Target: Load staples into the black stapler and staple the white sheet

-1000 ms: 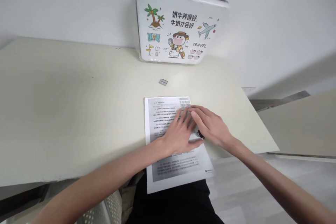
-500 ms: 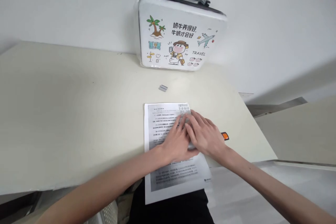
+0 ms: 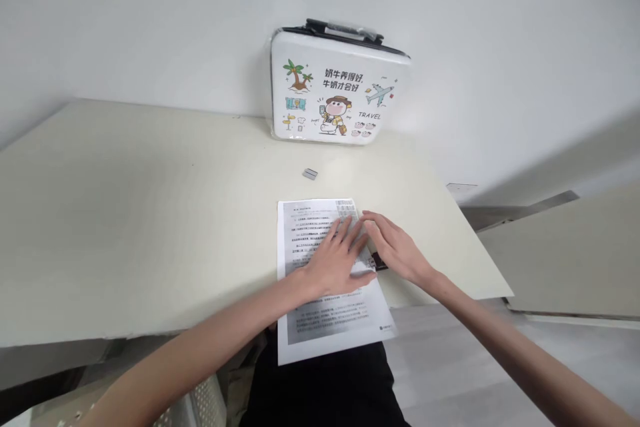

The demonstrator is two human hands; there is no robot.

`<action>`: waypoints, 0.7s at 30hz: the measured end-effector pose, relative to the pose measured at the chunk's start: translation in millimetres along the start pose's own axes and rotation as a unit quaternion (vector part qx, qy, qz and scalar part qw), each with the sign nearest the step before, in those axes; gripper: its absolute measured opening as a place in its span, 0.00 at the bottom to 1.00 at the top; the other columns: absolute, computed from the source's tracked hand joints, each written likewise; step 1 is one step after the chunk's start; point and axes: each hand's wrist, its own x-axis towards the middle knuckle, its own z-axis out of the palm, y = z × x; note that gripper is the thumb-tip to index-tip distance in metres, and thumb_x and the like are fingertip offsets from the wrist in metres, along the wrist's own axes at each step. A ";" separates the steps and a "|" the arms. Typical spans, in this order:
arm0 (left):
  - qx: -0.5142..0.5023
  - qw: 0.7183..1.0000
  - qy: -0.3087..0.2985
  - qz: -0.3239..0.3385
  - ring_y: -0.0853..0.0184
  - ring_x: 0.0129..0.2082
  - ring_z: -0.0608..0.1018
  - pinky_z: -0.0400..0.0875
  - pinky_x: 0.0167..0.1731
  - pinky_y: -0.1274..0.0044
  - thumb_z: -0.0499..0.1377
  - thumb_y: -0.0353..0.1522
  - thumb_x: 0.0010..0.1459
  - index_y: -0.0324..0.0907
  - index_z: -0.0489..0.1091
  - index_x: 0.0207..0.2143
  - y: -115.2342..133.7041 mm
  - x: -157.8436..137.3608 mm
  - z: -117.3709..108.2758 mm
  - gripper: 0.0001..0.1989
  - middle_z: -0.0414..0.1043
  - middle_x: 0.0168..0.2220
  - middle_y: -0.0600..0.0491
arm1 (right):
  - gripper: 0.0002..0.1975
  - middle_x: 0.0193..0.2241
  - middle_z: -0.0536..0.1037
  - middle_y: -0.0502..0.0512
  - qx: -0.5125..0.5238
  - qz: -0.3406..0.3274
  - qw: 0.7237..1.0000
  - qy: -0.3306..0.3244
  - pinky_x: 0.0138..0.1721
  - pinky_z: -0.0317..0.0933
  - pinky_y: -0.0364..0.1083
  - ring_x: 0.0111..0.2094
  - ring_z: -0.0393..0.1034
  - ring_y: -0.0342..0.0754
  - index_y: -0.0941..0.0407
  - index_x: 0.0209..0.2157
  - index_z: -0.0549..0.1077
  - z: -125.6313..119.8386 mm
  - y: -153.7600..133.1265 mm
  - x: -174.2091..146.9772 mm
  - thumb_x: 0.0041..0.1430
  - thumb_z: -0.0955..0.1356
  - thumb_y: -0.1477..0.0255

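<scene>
My left hand lies flat with its fingers spread on a printed sheet of paper, which overhangs the front edge of the table. By the sheet's right edge is my right hand, its fingers stretched out toward the left fingertips and nothing visibly gripped in them. Partly under its palm sits a small dark object with a metallic end at the paper's edge; the hand hides too much of it to tell its kind. Beyond the sheet lies a small grey block, like a strip of staples.
A white case with cartoon prints and a black handle stands upright at the back of the pale table, near the wall. To the right, past a gap, there is another pale surface.
My right hand has drawn apart from my left, off its fingers, and uncovers a dark object beside the paper. The orange-tipped end seen right of that hand no longer shows. The view has shifted.
</scene>
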 end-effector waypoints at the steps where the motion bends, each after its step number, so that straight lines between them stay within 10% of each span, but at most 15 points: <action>1: -0.001 1.000 -0.002 0.000 0.49 0.78 0.39 0.37 0.74 0.54 0.51 0.56 0.69 0.38 0.42 0.76 -0.2 0.3 -0.5 0.46 0.43 0.78 0.41 | 0.22 0.62 0.76 0.55 0.008 -0.001 1.000 -0.001 0.61 0.67 0.59 0.62 0.72 0.56 0.48 0.53 0.72 -1.0 0.0 -0.3 0.76 0.54 0.56; 10: 0.023 0.998 -0.056 -0.002 0.51 0.78 0.39 0.37 0.75 0.56 0.52 0.56 0.69 0.37 0.44 0.76 -3.0 -4.4 -11.3 0.46 0.42 0.78 0.42 | 0.22 0.58 0.78 0.56 0.037 -0.071 0.996 -0.024 0.58 0.69 0.56 0.56 0.75 0.54 0.48 0.58 0.70 -11.4 13.4 -10.3 0.77 0.54 0.56; 15: 0.031 0.997 -0.064 0.002 0.55 0.78 0.40 0.40 0.75 0.58 0.51 0.55 0.71 0.44 0.50 0.76 -16.4 -16.4 -27.9 0.41 0.41 0.78 0.47 | 0.17 0.56 0.79 0.58 -0.020 -0.194 0.980 -0.029 0.61 0.66 0.59 0.60 0.72 0.57 0.49 0.59 0.70 -20.5 52.4 -33.7 0.77 0.59 0.60; 21: 0.047 0.994 -0.093 -0.010 0.57 0.78 0.46 0.44 0.76 0.61 0.49 0.51 0.74 0.52 0.43 0.78 -47.3 -47.0 -64.8 0.36 0.39 0.78 0.54 | 0.16 0.49 0.79 0.61 -0.039 -0.190 0.979 0.058 0.52 0.70 0.59 0.51 0.74 0.59 0.50 0.57 0.68 -4.4 104.0 -57.1 0.73 0.67 0.60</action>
